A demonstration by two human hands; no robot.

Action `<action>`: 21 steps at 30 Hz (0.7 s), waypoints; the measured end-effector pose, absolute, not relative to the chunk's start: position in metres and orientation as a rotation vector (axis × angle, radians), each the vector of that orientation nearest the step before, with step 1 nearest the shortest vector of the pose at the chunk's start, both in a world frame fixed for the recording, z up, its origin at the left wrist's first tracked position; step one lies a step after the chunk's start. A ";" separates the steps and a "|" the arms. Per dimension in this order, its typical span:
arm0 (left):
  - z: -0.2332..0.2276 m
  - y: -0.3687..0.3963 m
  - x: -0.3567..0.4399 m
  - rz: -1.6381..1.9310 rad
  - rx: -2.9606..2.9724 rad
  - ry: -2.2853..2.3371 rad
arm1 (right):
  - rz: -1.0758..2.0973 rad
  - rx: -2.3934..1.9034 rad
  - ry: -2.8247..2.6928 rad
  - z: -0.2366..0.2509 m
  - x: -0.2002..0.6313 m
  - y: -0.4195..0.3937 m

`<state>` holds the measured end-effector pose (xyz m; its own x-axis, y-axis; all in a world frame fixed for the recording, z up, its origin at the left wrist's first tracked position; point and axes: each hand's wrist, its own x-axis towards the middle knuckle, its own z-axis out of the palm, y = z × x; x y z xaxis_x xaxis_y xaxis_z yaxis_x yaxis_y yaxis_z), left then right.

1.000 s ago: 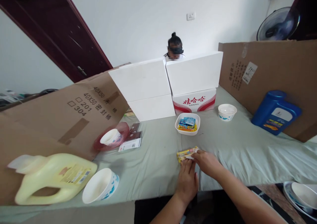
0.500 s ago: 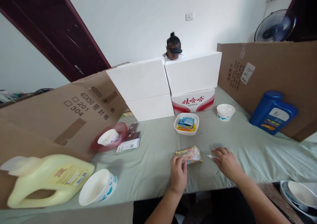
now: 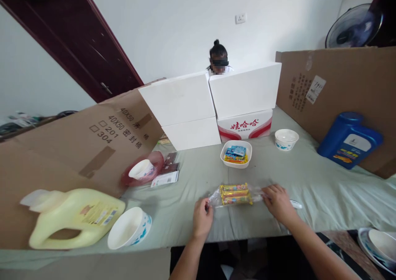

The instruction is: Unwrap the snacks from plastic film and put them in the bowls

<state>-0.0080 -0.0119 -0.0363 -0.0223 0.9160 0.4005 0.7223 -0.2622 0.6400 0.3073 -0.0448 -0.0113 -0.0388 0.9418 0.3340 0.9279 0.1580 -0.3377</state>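
A clear plastic bag (image 3: pixel 215 197) lies across the near middle of the cloth, with several yellow wrapped snack sticks (image 3: pixel 236 193) side by side in it. My left hand (image 3: pixel 202 218) is closed on the bag's left end. My right hand (image 3: pixel 278 201) pinches its right end, so the bag is stretched out flat between both hands. Just right of my right hand lies a small white object (image 3: pixel 296 204), partly hidden, whose kind I cannot make out. Beyond the bag stands a white square bowl (image 3: pixel 223 161) holding blue and yellow packets (image 3: pixel 236 152).
White boxes (image 3: pixel 182 100) form a wall at the back; a person (image 3: pixel 219 59) sits behind it. To the left are a yellow detergent jug (image 3: pixel 74 218), paper bowls (image 3: pixel 130 230) and a red plate (image 3: pixel 159 161). A blue jug (image 3: pixel 349 141) leans by the right cardboard (image 3: pixel 340 81).
My left hand has shifted left and my right hand has left the small white object for the bag's right end. The bag is now spread out lengthwise. The view has shifted slightly.
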 end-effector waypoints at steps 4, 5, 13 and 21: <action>-0.022 -0.013 -0.022 1.284 2.150 1.820 | -0.130 -1.864 -1.749 -0.028 0.338 -0.058; -0.016 -0.014 -0.019 1.338 2.180 1.810 | -0.158 -1.824 -1.705 -0.027 0.338 -0.060; 0.019 -0.018 0.047 0.849 2.654 1.443 | 0.064 -1.451 -1.963 0.009 0.284 -0.044; 0.031 -0.056 0.022 0.486 2.631 1.240 | 0.429 -1.491 -2.243 0.024 0.293 -0.077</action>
